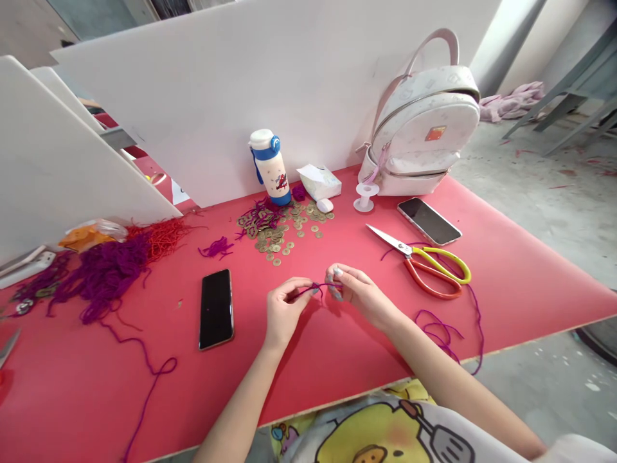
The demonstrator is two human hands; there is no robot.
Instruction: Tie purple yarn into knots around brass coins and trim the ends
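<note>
A short length of purple yarn (pixel 330 284) stretches between my two hands just above the red table. My left hand (pixel 285 307) pinches it where it looks looped or knotted, and a loose end hangs down there. Thumb and fingers of my right hand (pixel 355 290) close on the other end. Whether a coin sits under the left fingers is hidden. Beyond my hands lies a spread of holed brass-coloured coins (pixel 276 238), some tied with purple yarn. Scissors (pixel 409 249) with one yellow and one red handle lie open to the right, with a purple strand (pixel 478 315) trailing below them.
One phone (pixel 216 310) lies left of my hands, another (pixel 429 220) at the right. A bottle (pixel 270 166), tissue pack (pixel 320 182), white spool (pixel 366 198) and backpack (pixel 419 128) stand at the back. Purple yarn (pixel 113 273) and red yarn (pixel 161 238) are heaped at left.
</note>
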